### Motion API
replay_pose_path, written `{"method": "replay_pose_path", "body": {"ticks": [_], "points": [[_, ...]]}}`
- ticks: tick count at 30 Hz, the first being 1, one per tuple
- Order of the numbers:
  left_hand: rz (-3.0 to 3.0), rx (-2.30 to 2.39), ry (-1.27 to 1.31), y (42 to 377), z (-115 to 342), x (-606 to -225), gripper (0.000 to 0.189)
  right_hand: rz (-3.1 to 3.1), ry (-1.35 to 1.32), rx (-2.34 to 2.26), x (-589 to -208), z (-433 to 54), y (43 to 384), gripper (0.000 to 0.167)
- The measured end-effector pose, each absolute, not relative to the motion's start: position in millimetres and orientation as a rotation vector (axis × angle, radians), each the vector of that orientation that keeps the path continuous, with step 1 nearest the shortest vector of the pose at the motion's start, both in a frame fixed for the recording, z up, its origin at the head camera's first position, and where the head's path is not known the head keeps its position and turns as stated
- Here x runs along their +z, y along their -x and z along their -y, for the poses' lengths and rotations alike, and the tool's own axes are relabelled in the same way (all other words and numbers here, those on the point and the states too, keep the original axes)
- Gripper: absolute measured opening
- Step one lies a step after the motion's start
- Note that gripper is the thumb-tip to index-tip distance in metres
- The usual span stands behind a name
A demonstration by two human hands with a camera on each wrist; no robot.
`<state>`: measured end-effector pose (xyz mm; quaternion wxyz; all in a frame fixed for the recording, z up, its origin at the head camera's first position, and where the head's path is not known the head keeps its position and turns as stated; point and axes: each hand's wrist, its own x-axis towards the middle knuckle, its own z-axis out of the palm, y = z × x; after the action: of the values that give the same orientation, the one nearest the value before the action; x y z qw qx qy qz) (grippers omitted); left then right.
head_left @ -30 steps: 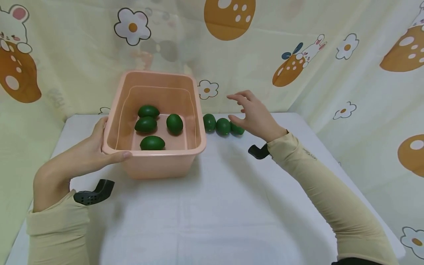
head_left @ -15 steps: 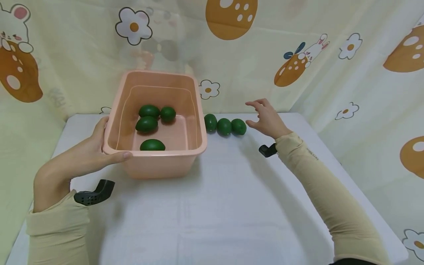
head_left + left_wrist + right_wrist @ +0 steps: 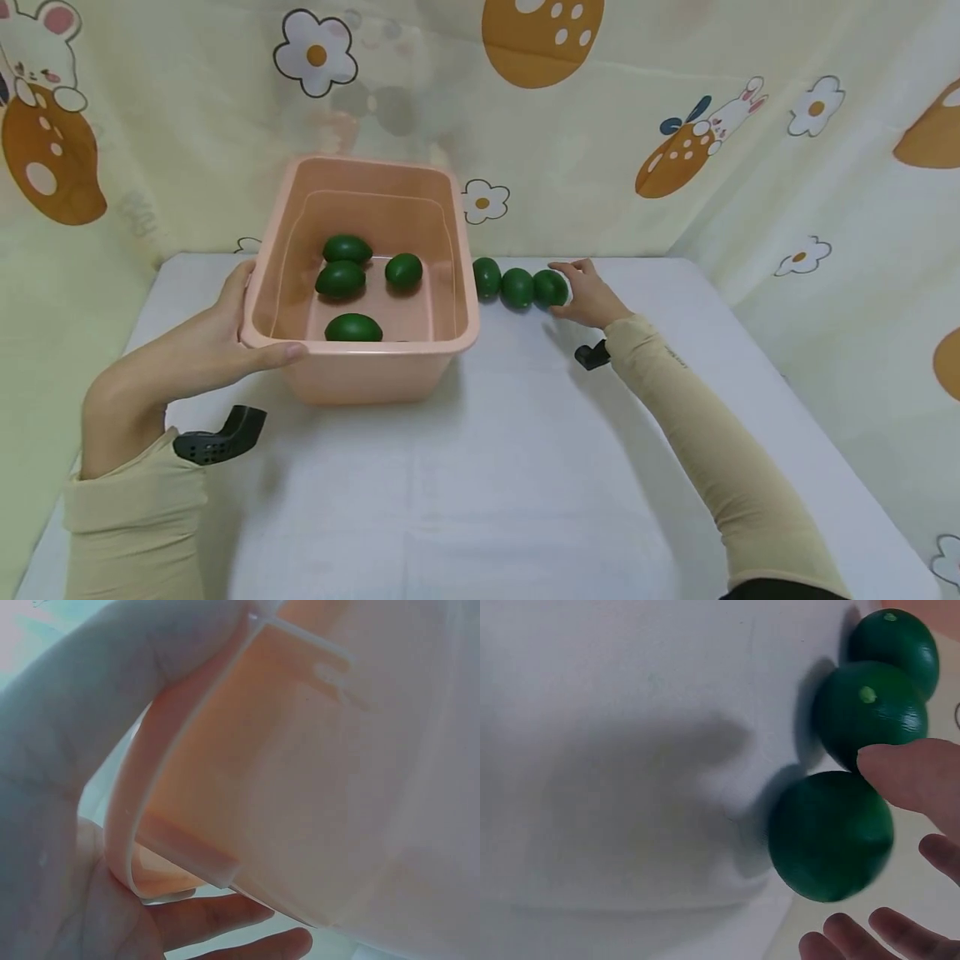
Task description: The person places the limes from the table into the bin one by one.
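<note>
In the head view my left hand (image 3: 198,350) holds the left front corner of a pink plastic bin (image 3: 390,347), thumb over the rim. The left wrist view shows the fingers beneath that rim. Several green limes lie inside, one (image 3: 404,271) apart from the pair at left and another (image 3: 353,327) near the front wall. Right of the bin, three limes stand in a row on the table. My right hand (image 3: 588,298) is around the rightmost lime (image 3: 550,287). In the right wrist view, the thumb is over this lime's (image 3: 831,836) edge, with a gap below before the other fingertips.
A white cloth covers the table (image 3: 450,500), whose back edge meets a patterned curtain (image 3: 570,167). The middle lime (image 3: 517,287) sits close against the rightmost one; the left lime (image 3: 487,277) is beside the bin's wall. Black wrist cameras (image 3: 220,436) are on both sleeves.
My right hand moved right off the row, then down and left to the rightmost lime. Inside the bin, one lime rolled left, then back right. The left hand kept its hold.
</note>
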<state>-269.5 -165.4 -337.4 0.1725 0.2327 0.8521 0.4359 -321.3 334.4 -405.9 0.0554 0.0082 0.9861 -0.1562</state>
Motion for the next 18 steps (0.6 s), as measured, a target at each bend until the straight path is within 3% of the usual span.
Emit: {"method": "replay_pose_path", "body": {"ticks": [11,18], "points": [[-2.381,1.282,-0.633,272.3,164.8,-338.8,0.106,-2.935,-0.113,-0.505,-434.4,-339.9,345.0,0.091],[-2.374,1.289,-0.637,276.7,169.4,-339.0,0.105,-2.967,-0.074,-0.512,-443.6,-338.5,356.8,0.084]]}}
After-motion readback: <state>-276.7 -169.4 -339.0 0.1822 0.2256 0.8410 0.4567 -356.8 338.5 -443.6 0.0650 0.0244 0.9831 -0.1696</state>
